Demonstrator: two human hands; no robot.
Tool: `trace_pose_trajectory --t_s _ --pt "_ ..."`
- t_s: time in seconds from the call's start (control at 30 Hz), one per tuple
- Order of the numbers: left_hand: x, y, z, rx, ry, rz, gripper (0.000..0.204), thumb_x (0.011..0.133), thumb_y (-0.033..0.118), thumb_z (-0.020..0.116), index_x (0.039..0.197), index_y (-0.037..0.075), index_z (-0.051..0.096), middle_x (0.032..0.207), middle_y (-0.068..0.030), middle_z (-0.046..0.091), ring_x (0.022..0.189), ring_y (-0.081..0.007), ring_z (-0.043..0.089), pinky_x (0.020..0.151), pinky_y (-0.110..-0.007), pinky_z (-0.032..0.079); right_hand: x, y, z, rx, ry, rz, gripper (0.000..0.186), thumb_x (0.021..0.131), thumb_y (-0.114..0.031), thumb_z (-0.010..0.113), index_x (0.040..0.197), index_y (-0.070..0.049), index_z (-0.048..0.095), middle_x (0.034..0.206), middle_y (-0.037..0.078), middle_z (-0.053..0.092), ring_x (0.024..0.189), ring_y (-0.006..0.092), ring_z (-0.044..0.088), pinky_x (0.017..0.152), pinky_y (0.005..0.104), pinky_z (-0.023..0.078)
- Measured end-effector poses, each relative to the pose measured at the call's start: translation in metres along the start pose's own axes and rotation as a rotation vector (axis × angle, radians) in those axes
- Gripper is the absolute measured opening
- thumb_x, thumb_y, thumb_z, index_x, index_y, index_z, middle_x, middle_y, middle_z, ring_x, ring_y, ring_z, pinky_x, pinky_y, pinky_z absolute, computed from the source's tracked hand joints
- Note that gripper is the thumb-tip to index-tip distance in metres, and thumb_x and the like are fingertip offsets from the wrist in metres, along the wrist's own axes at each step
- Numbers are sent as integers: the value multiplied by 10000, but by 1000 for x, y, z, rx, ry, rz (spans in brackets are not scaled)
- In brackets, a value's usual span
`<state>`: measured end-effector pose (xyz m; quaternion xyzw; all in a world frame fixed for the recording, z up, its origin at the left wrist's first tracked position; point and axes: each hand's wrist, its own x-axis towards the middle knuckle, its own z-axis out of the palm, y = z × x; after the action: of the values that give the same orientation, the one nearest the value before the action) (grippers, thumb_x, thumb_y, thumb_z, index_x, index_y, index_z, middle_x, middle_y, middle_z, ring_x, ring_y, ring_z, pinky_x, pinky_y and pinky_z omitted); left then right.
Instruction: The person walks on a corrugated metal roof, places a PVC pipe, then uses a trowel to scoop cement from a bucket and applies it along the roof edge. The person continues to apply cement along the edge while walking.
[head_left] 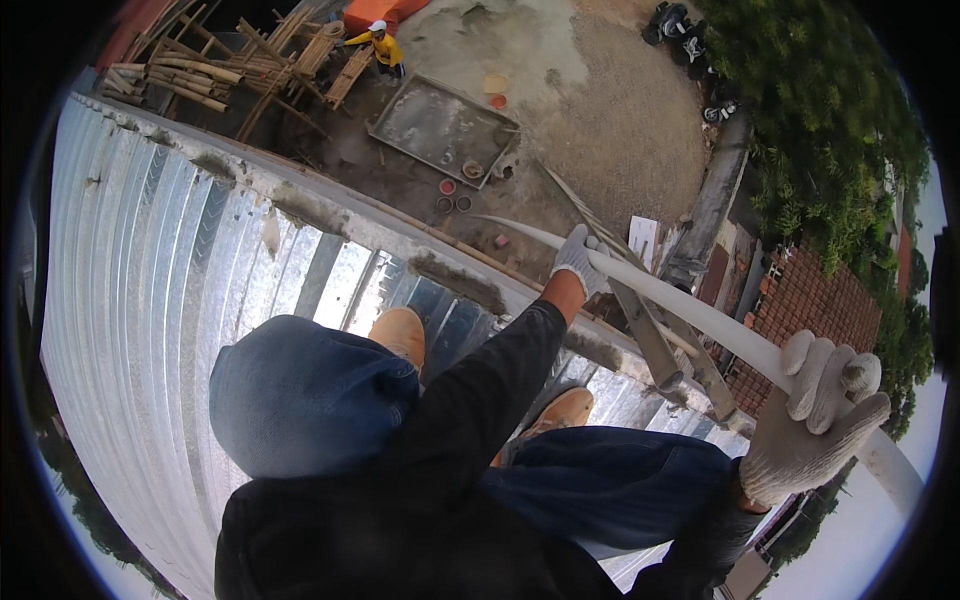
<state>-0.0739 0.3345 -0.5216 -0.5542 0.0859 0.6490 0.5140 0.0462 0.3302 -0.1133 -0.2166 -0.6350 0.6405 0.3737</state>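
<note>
A long white pipe (705,318) slants across the right side, its far end pointing out over the roof edge. My left hand (582,262), in a grey-white knitted glove, is closed round it towards that far end. Nearer to me, my right hand (812,420) wears the same kind of glove and has its fingers curled over the pipe. The near end runs past this hand to the picture's rim. Below the pipe, what looks like a ladder (640,330) leans against the wall top.
My shoes rest on a shiny corrugated metal roof (170,300), beside a rough concrete wall top (330,215). Far below lie a mixing trough (440,130), buckets (447,188) and bamboo poles (195,78). A person in yellow (383,48) stands there. Trees (810,120) and a tiled roof (810,320) are at right.
</note>
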Motion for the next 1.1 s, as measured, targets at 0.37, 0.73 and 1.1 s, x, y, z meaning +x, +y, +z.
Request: trace_pose_trajectory --t_s 0.37,0.73,1.1 --pt "21 33 -10 64 -42 -1 195 1110 298 668 1060 127 588 879 -38 612 742 -190 621 719 -375 637 27 28 43 -58 -95 51 443 1129 -540 555 1147 -115 680 764 -1 564 719 127 575 812 375 485" --pt "-108 -48 19 1346 -602 1109 762 941 450 822 1497 13 539 1133 -146 664 1040 -312 631 992 -423 502 60 94 47 -213 491 129 402 1103 -409 684 1095 -6 688 738 -16 484 795 181 569 1040 462 505" --pt "-104 -40 40 1726 -684 1280 367 920 391 821 836 52 710 806 -202 690 801 -432 685 755 -505 541 46 68 66 -105 284 99 398 1141 -424 607 1105 -35 685 719 -45 425 797 167 514 996 446 465"
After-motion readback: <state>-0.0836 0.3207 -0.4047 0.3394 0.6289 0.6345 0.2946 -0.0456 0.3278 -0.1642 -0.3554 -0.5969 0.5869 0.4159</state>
